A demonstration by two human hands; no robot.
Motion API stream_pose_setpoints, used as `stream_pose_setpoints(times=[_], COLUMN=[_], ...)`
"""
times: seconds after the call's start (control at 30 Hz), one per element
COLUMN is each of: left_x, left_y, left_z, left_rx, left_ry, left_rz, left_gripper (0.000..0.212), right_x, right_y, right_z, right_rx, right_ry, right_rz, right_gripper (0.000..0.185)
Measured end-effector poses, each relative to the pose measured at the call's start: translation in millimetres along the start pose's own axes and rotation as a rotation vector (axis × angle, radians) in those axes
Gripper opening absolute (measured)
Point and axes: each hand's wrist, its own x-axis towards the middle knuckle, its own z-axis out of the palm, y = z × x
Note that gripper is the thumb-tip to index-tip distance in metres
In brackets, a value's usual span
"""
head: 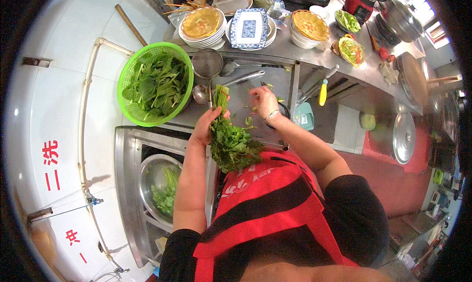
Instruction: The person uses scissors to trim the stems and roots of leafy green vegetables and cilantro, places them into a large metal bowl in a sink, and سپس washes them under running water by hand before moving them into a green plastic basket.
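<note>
My left hand is closed around a bunch of leafy green herbs, probably Chinese celery. Its cut stems point away from me, and the leaves hang down against my red apron. Over the metal counter panel, to the right of the stems, is my right hand, its fingers bent and apart from the bunch. Whether it pinches something small cannot be made out. Bits of green lie scattered on the panel beneath. At the left stands a bright green plastic colander full of loose leafy greens.
Left of me, a sink holds a steel bowl with more green stalks. Beyond the hands lie a ladle, a strainer and a spatula. Stacked plates and a red blender line the back counter.
</note>
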Motion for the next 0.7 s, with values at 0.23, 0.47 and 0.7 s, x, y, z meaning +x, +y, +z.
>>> stream_pose_setpoints(times=[0.23,0.47,0.7], left_x=[-3,0,-14], left_y=[-1,-15,-13], left_z=[3,-7,2], left_rx=[0.051,-0.004,0.184], left_ry=[0.122,0.098,0.177], left_rz=[-0.023,0.001,0.113], left_gripper=[0.035,0.028,0.030], right_x=[-6,-4,6], right_y=[-74,-85,-62], right_z=[-10,1,-3], right_rx=[0.270,0.336,0.470], right_ry=[0.077,0.079,0.200], right_rz=[-0.181,-0.212,-0.145], right_gripper=[0.030,0.014,0.008])
